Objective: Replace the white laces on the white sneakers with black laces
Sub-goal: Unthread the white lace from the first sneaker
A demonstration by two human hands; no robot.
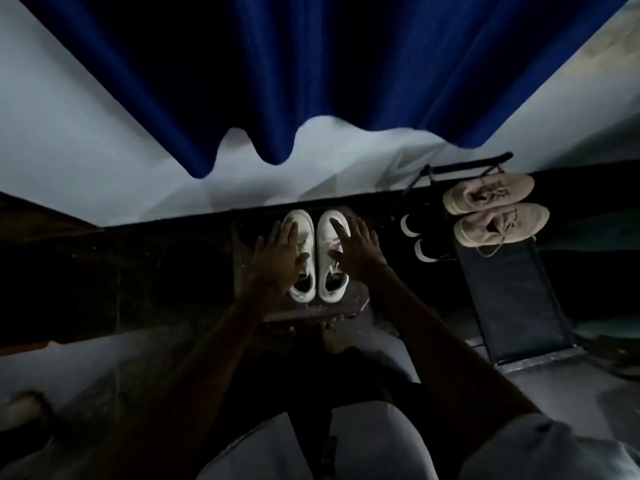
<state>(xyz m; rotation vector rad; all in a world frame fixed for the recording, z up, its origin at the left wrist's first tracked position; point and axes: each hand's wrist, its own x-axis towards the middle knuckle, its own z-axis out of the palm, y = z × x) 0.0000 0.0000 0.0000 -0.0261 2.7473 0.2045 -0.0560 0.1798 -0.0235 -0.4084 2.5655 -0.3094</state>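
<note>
White sneakers [325,237] beneath flat, outspread hands [280,258] [356,251].

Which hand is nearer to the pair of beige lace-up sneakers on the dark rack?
Right. The right hand sits over one white sneaker, left of the beige sneakers; the left hand is farther left, over the other white sneaker.

Dim, murky view with deep shadows over the floor, soft blur throughout, and strong wide-angle bending at the edges.
</note>
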